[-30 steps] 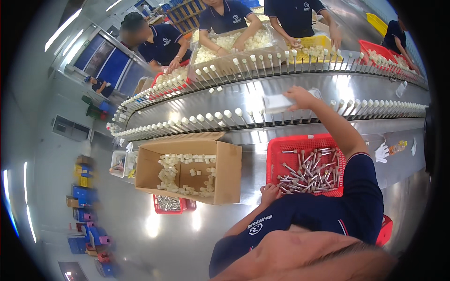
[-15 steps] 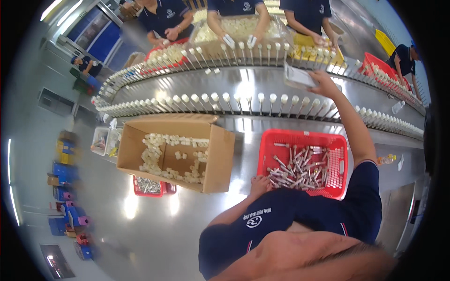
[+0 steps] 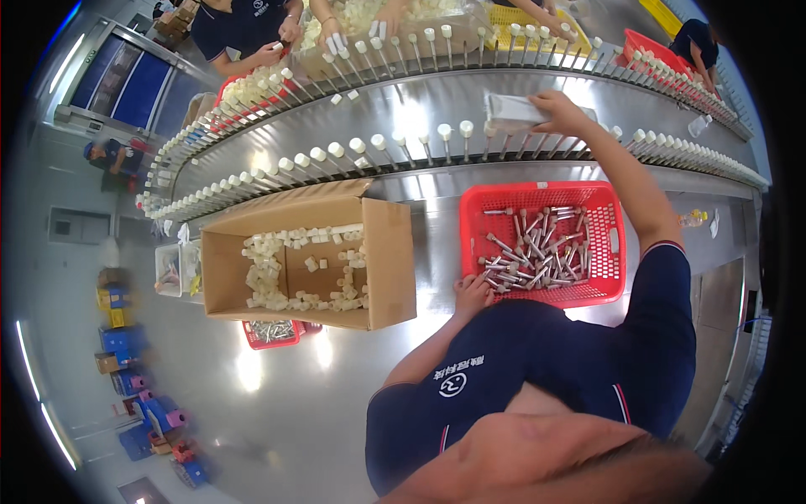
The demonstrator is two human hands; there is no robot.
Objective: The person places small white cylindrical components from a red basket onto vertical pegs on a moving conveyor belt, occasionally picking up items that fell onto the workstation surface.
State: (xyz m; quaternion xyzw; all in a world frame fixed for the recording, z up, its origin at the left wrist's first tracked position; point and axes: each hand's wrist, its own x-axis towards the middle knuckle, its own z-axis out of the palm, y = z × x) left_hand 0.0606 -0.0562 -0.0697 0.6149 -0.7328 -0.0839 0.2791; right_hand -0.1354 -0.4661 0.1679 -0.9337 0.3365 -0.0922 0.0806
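Note:
My right hand (image 3: pixel 561 113), arm stretched forward, is closed on the end of a flat, clear-and-whitish rectangular plastic box (image 3: pixel 509 110). The box is above the near row of upright metal rods with white cylindrical caps (image 3: pixel 466 128) and hides some of them. My left hand (image 3: pixel 473 296) is at the near left corner of a red plastic basket (image 3: pixel 615 281), its fingers bent over the rim. Loose metal rods with brownish ends (image 3: pixel 537 252) lie jumbled in that basket. Left of it, an open cardboard box (image 3: pixel 393 265) contains many white caps (image 3: pixel 264 281).
A far row of capped rods (image 3: pixel 403 46) runs along the metal conveyor table (image 3: pixel 277 139). Co-workers' hands (image 3: pixel 334 38) are at work beyond it, near a yellow basket (image 3: pixel 504 18). A small red basket of metal parts (image 3: pixel 273 332) is below the cardboard box. A bottle (image 3: pixel 693 218) lies at right.
My right hand has brought the plastic box nearer, from between the two rows to over the near row. The view has shifted; my left hand stays at the red basket's corner.

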